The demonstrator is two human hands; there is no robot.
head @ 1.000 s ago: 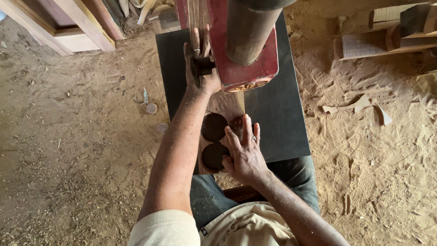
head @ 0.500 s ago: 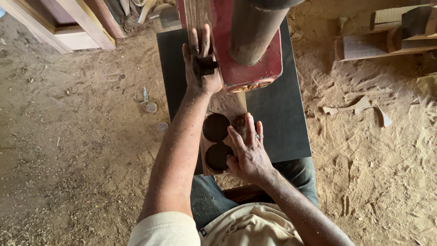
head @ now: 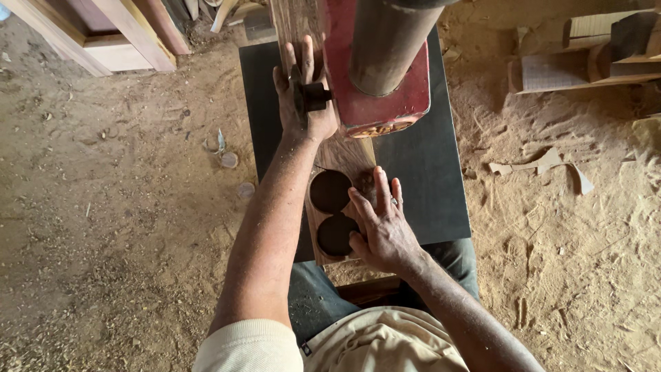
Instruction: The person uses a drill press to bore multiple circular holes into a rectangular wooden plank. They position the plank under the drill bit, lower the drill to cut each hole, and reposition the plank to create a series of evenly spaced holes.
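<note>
A long wooden board (head: 344, 155) lies on the black machine table (head: 420, 172), running under a red saw housing (head: 375, 103) with a dark cylinder (head: 385, 41) above it. Two round holes (head: 330, 191) (head: 336, 234) are cut in the board's near end. My left hand (head: 292, 124) lies flat on the board beside the red housing, fingers stretched forward, partly behind a black knob (head: 313, 96). My right hand (head: 385, 231) presses flat on the board just right of the holes, fingers spread.
Sawdust covers the floor all around. Wooden planks (head: 117, 34) lean at the top left, and offcuts and blocks (head: 585, 55) are piled at the top right. Small round discs (head: 229, 160) lie on the floor left of the table. A thin scrap (head: 540, 164) lies to the right.
Both hands stay flat on the board. My right hand has shifted slightly to the right; the board and the left hand have barely moved.
</note>
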